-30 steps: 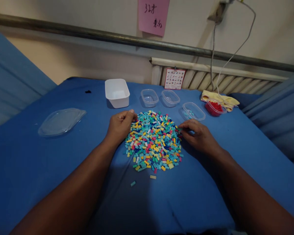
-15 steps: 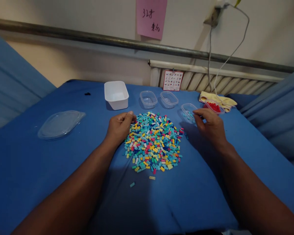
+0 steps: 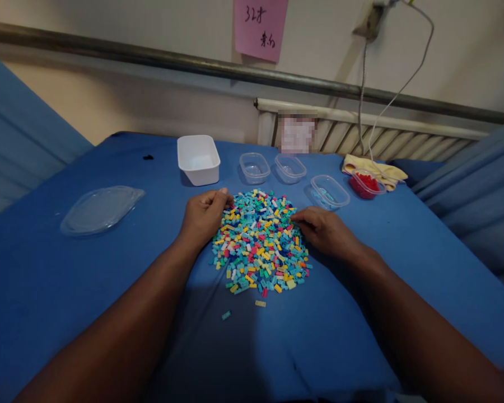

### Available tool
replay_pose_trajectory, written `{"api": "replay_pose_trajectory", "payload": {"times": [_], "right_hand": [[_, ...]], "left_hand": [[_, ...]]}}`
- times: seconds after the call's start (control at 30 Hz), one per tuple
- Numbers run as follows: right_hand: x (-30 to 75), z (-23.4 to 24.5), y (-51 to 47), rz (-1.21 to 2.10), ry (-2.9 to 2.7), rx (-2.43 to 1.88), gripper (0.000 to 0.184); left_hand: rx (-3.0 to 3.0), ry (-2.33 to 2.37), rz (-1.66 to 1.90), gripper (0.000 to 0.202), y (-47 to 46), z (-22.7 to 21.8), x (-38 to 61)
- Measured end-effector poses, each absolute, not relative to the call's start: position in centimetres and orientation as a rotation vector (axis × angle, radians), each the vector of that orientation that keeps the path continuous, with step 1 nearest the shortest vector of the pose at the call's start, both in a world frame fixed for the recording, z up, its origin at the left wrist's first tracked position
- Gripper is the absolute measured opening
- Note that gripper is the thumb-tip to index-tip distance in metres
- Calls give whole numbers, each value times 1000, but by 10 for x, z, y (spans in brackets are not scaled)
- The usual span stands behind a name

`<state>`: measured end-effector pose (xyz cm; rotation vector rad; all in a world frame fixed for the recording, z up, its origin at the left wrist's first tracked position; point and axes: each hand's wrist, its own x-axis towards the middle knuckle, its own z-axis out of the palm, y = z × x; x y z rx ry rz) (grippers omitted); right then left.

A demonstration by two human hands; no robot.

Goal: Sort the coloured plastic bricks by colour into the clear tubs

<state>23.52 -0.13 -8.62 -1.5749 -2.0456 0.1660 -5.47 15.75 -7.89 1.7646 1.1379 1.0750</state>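
A pile of small toy building bricks point(image 3: 260, 246) in many colours lies on the blue cloth. At the pile's upper left edge rests my left hand point(image 3: 204, 215), its fingers curled and pressed together; what they hold, if anything, is hidden. My right hand point(image 3: 325, 230) reaches into the pile's right side, thumb and fingertips closed together among the bricks. Whether a brick is between them is too small to make out. Beyond it stands a clear tub point(image 3: 339, 196) with some light blue bricks inside. Farther right, another clear tub holds red bricks point(image 3: 365, 184).
Two more clear tubs point(image 3: 255, 178) point(image 3: 290, 178) and a white bin point(image 3: 199, 174) stand behind the pile. Clear lids point(image 3: 103, 210) lie at left. A yellow cloth point(image 3: 353, 163) sits by the red bricks. Two loose bricks point(image 3: 260, 304) point(image 3: 226, 315) lie in front. A radiator point(image 3: 340, 131) borders the back.
My right hand has moved left and nearer, from above the tub of light blue bricks to the pile's right side. My left hand has stayed at the pile's edge.
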Motion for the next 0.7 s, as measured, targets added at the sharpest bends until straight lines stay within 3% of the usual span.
{"api": "replay_pose_trajectory", "payload": {"times": [0.3, 0.7], "right_hand": [[235, -82, -5, 201, -2101, -1519, 43], [234, -74, -10, 134, -2062, -1599, 28]], "left_hand": [[1771, 1128, 1081, 39, 160, -83, -55], [1771, 1137, 1075, 41, 160, -83, -55]]}}
